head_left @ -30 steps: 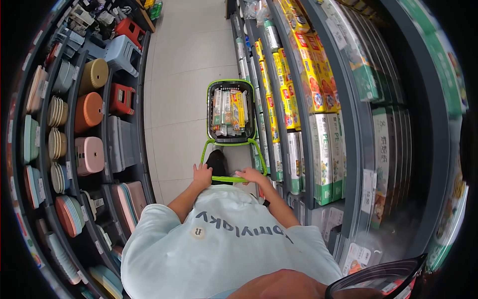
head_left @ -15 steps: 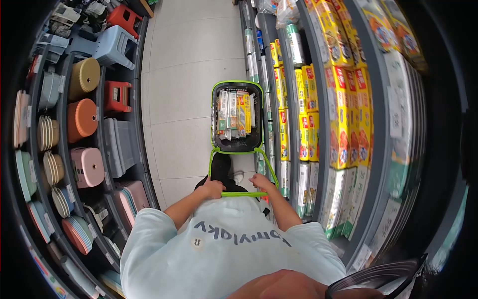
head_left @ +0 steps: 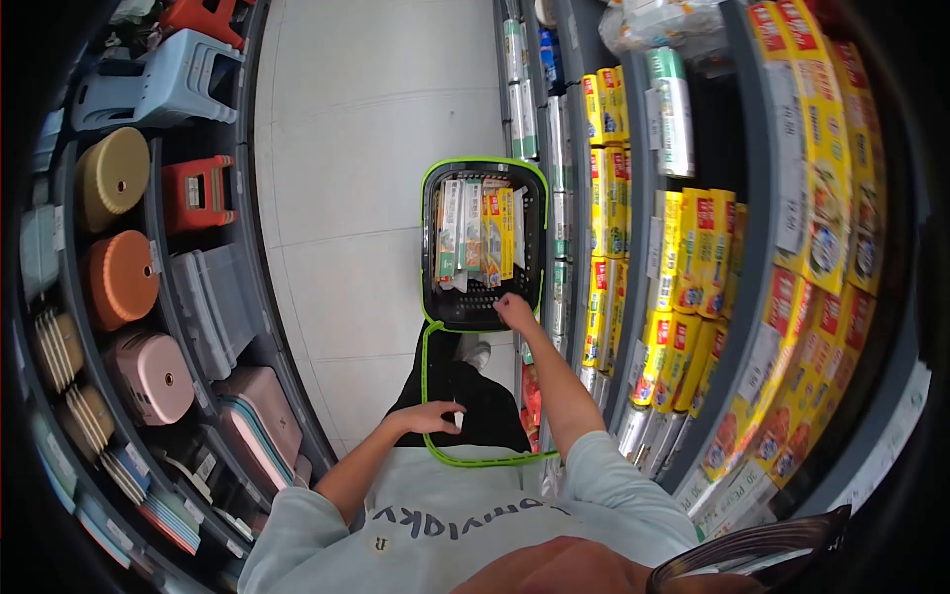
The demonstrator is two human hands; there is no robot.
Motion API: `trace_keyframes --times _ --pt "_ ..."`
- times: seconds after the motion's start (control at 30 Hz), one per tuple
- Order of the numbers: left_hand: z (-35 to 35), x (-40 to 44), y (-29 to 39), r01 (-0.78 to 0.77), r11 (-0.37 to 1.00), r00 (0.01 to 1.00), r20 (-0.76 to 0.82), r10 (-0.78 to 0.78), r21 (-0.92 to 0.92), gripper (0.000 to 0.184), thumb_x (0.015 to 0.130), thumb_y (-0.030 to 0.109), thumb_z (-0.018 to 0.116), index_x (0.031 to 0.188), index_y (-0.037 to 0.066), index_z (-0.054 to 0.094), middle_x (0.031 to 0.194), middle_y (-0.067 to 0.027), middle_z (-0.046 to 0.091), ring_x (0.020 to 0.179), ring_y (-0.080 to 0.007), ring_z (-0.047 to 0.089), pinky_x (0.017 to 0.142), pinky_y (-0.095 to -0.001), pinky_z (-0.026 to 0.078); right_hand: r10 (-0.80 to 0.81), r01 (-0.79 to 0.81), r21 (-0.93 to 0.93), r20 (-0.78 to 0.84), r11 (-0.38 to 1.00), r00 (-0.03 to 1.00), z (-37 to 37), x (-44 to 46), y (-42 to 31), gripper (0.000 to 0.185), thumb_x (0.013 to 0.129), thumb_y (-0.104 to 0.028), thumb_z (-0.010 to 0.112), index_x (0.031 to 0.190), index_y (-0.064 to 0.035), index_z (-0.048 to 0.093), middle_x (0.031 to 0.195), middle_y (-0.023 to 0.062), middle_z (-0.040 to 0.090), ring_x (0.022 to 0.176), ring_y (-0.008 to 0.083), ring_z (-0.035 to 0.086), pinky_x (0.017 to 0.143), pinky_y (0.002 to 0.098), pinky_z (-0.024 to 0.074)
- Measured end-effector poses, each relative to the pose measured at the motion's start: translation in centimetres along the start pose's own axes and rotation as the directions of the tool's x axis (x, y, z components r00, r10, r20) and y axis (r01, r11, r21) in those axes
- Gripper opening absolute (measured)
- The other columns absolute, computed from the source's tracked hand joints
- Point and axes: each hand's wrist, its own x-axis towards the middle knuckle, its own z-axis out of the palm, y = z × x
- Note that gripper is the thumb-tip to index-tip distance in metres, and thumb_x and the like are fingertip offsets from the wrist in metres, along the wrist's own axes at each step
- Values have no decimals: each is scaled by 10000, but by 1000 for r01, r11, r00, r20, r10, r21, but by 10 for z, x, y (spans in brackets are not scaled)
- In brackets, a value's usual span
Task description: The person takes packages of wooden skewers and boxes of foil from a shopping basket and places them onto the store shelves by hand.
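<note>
A black shopping basket (head_left: 482, 315) with a bright green rim stands upright before me. Packed boxes (head_left: 473, 233), some white and green and some yellow, stand in it. Its long green handle (head_left: 427, 368) loops back to my shirt. My left hand (head_left: 432, 417) lies over the left bar of this handle, thumb and fingers apart. A small white patch shows between them; I cannot tell whether it is held. Over the basket's near right corner is my right hand (head_left: 514, 312), fingers curled together. What they hold, if anything, is hidden.
On the right, shelves carry yellow boxes (head_left: 705, 252) and white-and-green rolls (head_left: 672, 114). Left shelves hold a blue stool (head_left: 163, 84), a red stool (head_left: 198, 193), round lidded containers (head_left: 124, 277) and trays. Pale floor tiles (head_left: 366, 148) run between them. My dark trousers (head_left: 475, 406) are beneath the handle.
My right hand has moved forward from near the handle's end to the basket. The left hand has loosened and come away from the handle's end bar. The basket appears larger and nearer.
</note>
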Motion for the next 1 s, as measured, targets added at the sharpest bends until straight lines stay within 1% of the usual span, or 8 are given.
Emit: trace_keyframes --times 0.1,0.33,0.43,0.47,0.53,0.73,0.83,1.0 --pt "-7 18 -1 -84 996 855 -517 49 -43 521 864 279 686 1313 49 556 1263 -167 611 1126 -315 605 959 -377 476 92 -93 14 67 996 994 10 56 -15 262 869 -263 658 829 -7 620 666 105 654 606 205 652 604 343 506" --pt "-11 60 -18 -32 990 830 -556 -50 -137 454 891 290 652 1268 48 579 1213 -149 635 1088 -328 625 928 -400 496 24 -23 -62 18 998 1000 53 131 -33 249 826 -248 692 833 -7 627 758 164 660 735 308 663 691 402 512" --pt "-14 68 -27 -132 988 752 -658 45 -82 372 910 267 651 1222 71 606 1115 -137 643 815 -299 631 745 -395 508 126 -125 -69 14 990 992 64 147 -25 256 770 -232 736 843 -10 631 789 174 659 801 346 661 739 437 508" --pt "-21 66 -24 -130 987 755 -654 38 -93 372 910 267 651 1222 71 606 1115 -137 643 815 -299 631 745 -395 508 134 -132 -71 22 989 991 71 153 -13 256 770 -232 736 843 -10 631 789 174 659 801 346 661 739 437 508" --pt "-36 61 -18 -59 976 815 -575 -73 -208 399 915 272 627 1244 52 584 1177 -145 634 1064 -330 628 905 -415 501 167 -163 -161 11 973 986 85 161 15 282 735 -237 766 863 -18 643 801 173 663 819 349 662 737 434 507" --pt "-51 64 -17 -50 976 839 -539 -73 -211 379 918 249 608 1242 58 570 1176 -136 614 1038 -327 617 881 -416 496 315 -254 -333 142 908 939 96 161 62 497 703 -290 816 1114 -74 640 1144 256 588 1081 415 588 942 421 497" --pt "-52 74 -20 -68 980 838 -544 -46 -187 369 918 245 605 1236 60 572 1163 -134 615 1022 -329 610 872 -423 494 459 -333 -432 228 838 859 93 166 65 699 696 -362 828 1318 -157 584 1320 255 490 1227 437 490 1075 423 404" --pt "-53 85 -23 -92 980 830 -558 -22 -176 365 914 252 610 1229 71 576 1148 -131 621 1030 -338 601 878 -434 489 482 -354 -375 336 857 809 118 179 129 774 675 -405 839 1365 -193 558 1375 275 447 1259 442 461 1078 465 390"
